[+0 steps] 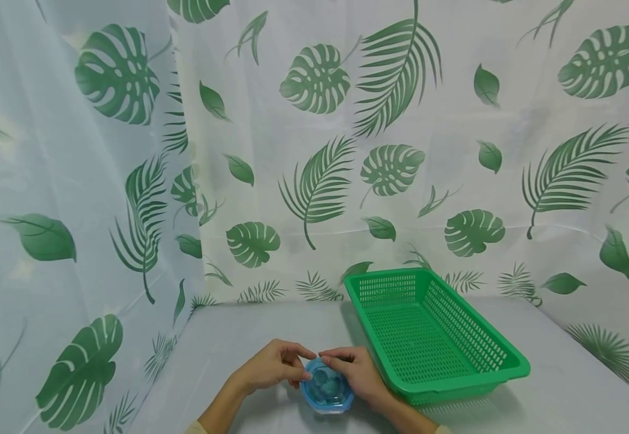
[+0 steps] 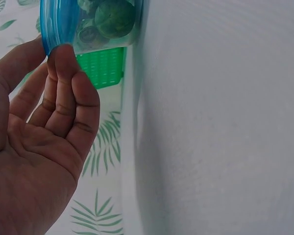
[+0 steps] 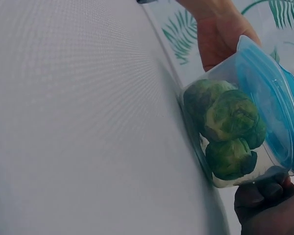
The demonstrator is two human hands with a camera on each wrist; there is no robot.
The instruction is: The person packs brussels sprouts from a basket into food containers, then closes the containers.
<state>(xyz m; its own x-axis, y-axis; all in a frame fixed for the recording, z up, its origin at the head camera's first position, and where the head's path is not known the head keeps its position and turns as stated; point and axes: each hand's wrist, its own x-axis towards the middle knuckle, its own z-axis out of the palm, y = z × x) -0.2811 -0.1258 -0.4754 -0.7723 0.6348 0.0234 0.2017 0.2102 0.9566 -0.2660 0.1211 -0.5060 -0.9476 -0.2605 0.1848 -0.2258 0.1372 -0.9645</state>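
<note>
A small clear food container (image 3: 220, 81) with a blue lid (image 1: 310, 395) on top stands on the table in front of me. Through its wall several Brussels sprouts (image 3: 232, 115) show. My left hand (image 1: 273, 366) grips the lid's left rim, thumb on the near side and forefinger reaching the far edge. On the other side my right hand (image 1: 360, 374) holds the lid's rim with thumb and curled fingers. Whether the lid is fastened all round, I cannot tell.
A green perforated plastic basket (image 1: 517, 364) stands right of the container, close to my right forearm. A pale cloth covers the table (image 1: 271, 325). Leaf-patterned curtains (image 1: 314, 181) hang behind it and along the left side.
</note>
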